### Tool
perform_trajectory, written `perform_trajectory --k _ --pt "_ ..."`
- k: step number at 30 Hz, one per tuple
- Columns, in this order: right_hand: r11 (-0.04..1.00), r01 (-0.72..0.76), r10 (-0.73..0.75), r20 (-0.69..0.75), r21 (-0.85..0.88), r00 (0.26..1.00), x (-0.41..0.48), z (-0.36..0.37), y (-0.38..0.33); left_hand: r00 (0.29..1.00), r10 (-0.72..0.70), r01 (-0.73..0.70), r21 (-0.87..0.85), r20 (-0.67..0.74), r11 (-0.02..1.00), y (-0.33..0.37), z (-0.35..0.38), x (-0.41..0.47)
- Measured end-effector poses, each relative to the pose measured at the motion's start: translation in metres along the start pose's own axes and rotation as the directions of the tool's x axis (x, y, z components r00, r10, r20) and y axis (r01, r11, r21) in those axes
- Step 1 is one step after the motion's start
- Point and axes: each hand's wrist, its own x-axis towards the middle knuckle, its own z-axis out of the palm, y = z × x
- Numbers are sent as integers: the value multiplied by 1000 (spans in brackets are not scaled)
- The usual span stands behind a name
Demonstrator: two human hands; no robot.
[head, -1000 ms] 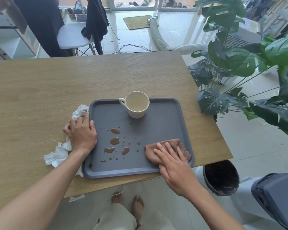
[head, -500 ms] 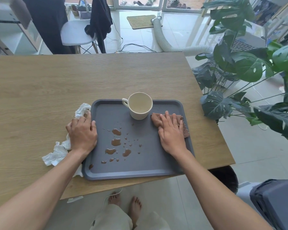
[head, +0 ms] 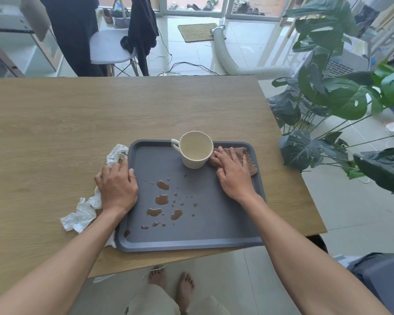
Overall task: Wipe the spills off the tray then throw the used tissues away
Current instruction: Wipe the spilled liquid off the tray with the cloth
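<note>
On rounded grey tray (head: 214,223) | right hand (head: 233,176) presses sodden brown tissue (head: 250,162)

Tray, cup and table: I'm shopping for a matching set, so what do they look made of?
Tray: probably moulded plastic, dark grey and matte. It has a rounded raised rim, and the spilled liquid beads on it.
Cup: cream, matte and thick-walled. It could be ceramic or a plastic composite; I can't tell which.
Table: wood-grain surface with a low sheen, likely laminate or veneer.

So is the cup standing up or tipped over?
Standing up. The cup sits on its base on the tray, with its open mouth facing up and its handle at the side.
</note>
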Motion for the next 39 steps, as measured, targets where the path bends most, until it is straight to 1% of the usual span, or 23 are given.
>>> perform_trajectory --k 7,13,15,17,21,24,27,30,34,39 --pt "997 30 -31 13 65 999 -62 6 -8 1000 -11 11 4 14 1000 -2 1 0" --pt "997 69 -68 59 -19 996 -117 6 -5 1000 -4 4 2 8 1000 -2 1 -1" --pt "998 62 -61 58 -23 996 -113 4 -1 1000 8 -8 -2 4 1000 -3 1 -1" --pt "999 38 -39 36 10 999 -99 1 1 1000 22 -22 -6 7 1000 -3 0 -1" --pt "997 -44 45 -8 59 999 -52 -2 1 999 34 -34 -10 12 999 -5 -1 -1" --pt "993 -108 108 -11 43 994 -16 0 -3 999 30 -30 -5 17 1000 -4 -1 -1" --pt "993 -117 117 -2 6 993 3 4 -11 1000 23 -24 5 19 1000 -3 -1 -1" --pt "996 -93 93 16 4 996 4 6 -12 1000 13 -13 1 25 1000 -3 1 -1" --pt "997 -56 55 33 43 998 -13 7 -11 1000 2 -1 -21 22 1000 -3 2 0" --pt "989 -93 96 -21 113 995 -53 13 -26 1000 -6 7 -30 24 1000 -2 2 0"
